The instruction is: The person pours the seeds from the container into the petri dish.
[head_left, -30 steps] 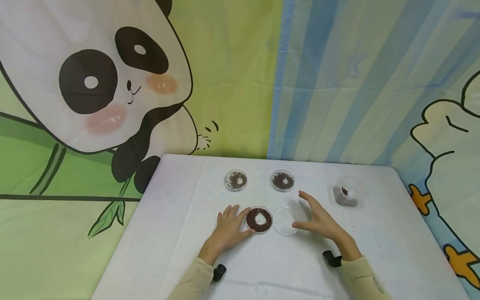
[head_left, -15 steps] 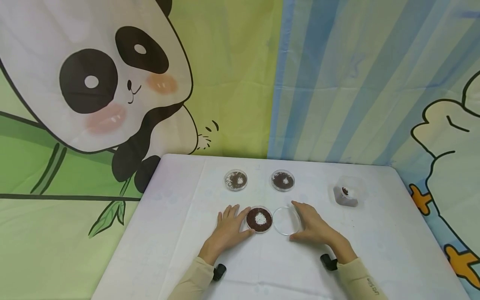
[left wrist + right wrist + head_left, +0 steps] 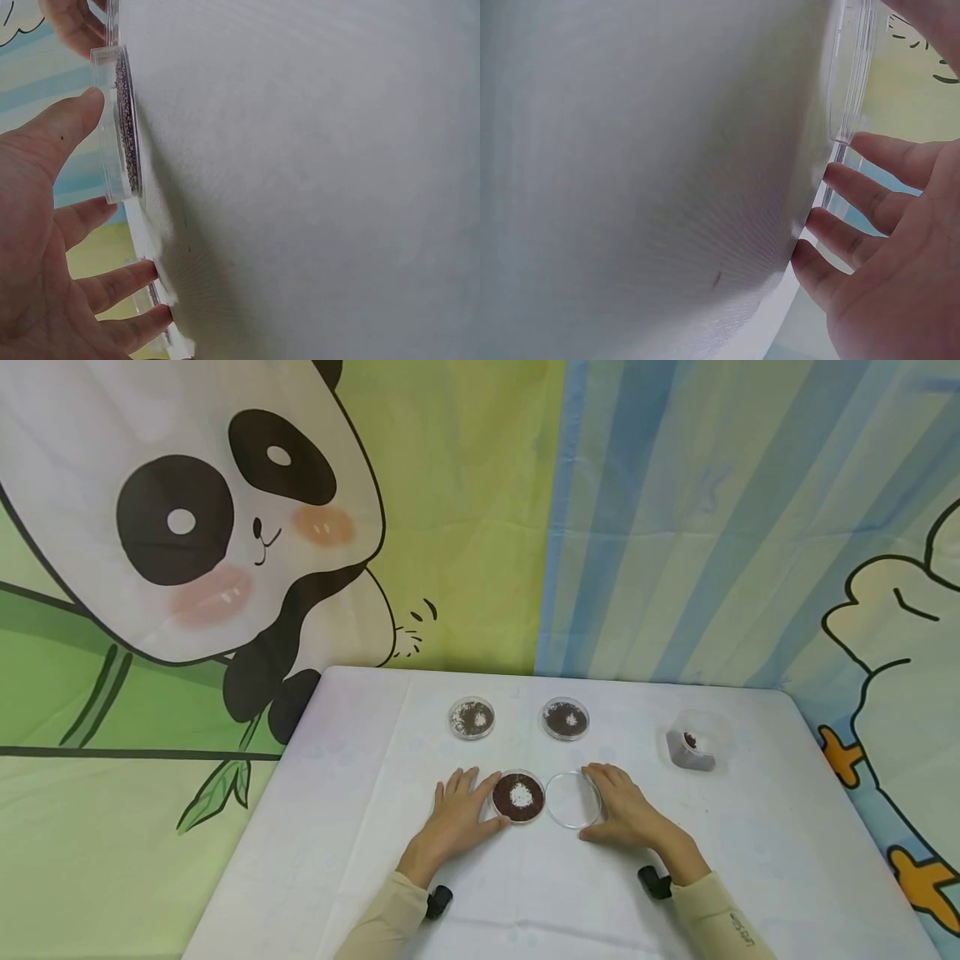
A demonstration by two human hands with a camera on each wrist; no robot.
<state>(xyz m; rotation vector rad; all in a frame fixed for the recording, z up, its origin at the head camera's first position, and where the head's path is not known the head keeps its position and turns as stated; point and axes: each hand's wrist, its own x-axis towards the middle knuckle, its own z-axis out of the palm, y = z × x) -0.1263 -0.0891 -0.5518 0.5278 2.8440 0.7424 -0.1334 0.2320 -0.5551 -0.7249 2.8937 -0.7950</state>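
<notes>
A round clear petri dish (image 3: 518,797) filled with brown granules, a white patch in its middle, lies on the table. My left hand (image 3: 459,818) holds its left side between thumb and index finger; the other fingers are spread, fingertips down by the tabletop. In the left wrist view the thumb presses the dish's clear wall (image 3: 112,161). Just right of the dish lies a clear round lid (image 3: 573,800). My right hand (image 3: 626,808) grips the lid's right rim, thumb at the near side and index finger at the far side, as the right wrist view also shows at its edge.
Two more petri dishes with brown granules and white specks, a left one (image 3: 472,718) and a right one (image 3: 566,719), stand farther back. A small clear tub (image 3: 691,752) with a little brown material is at the back right of the white-covered table (image 3: 360,752).
My right hand has come in leftward from beside the lid, its thumb and index finger closing onto the rim. My left hand stays at the filled dish.
</notes>
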